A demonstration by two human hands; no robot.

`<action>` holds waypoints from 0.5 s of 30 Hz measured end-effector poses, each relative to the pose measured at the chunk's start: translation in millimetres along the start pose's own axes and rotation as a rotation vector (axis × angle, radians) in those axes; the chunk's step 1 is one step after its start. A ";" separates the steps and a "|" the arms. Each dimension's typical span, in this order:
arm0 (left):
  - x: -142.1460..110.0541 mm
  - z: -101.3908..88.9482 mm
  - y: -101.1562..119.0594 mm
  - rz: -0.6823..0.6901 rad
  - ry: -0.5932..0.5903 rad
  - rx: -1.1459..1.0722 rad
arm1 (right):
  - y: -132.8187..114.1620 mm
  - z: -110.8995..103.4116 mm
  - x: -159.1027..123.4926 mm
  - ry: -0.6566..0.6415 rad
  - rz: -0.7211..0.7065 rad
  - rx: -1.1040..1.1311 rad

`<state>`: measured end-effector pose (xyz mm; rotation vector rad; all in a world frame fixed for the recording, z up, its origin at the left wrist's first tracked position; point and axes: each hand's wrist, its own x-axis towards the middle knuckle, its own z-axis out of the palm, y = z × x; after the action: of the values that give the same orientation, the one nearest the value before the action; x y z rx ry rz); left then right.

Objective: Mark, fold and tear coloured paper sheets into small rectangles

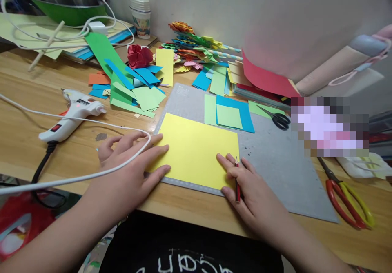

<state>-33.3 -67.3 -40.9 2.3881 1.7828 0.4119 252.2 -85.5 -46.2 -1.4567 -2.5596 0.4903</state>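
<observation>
A yellow sheet of paper (196, 150) lies flat on the grey cutting mat (269, 167), its near edge close to the mat's front. My left hand (131, 158) rests at the sheet's left side, fingers spread, with the fingertips on the paper. At the lower right corner, my right hand (245, 187) holds a short red and black pencil (237, 185), its sharpened tip pointing away from me. Some fingers of that hand touch the paper's right edge. A white cable crosses in front of my left hand.
A white glue gun (72, 116) lies at left with cables around it. Paper scraps (141, 93) and a red paper flower (139, 56) are behind. Blue and green sheets (229, 116), black scissors (278, 120) and red-yellow-handled scissors (346, 201) lie to the right.
</observation>
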 end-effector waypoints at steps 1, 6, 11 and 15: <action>-0.4 -0.7 -1.2 0.006 -0.020 -0.004 | -0.2 0.9 0.5 0.005 -0.004 -0.007; -2.1 -0.7 -5.1 0.032 -0.094 -0.009 | -1.2 1.3 0.6 0.013 -0.008 0.001; -1.4 -0.8 -2.7 0.022 -0.093 -0.011 | -1.8 2.3 -0.1 0.027 -0.003 0.003; -1.6 -2.9 -1.4 0.006 -0.116 -0.005 | -1.4 3.6 1.0 0.029 -0.003 -0.001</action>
<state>-35.8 -68.7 -38.7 2.3620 1.7234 0.2725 249.4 -86.0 -49.1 -1.4488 -2.5402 0.4634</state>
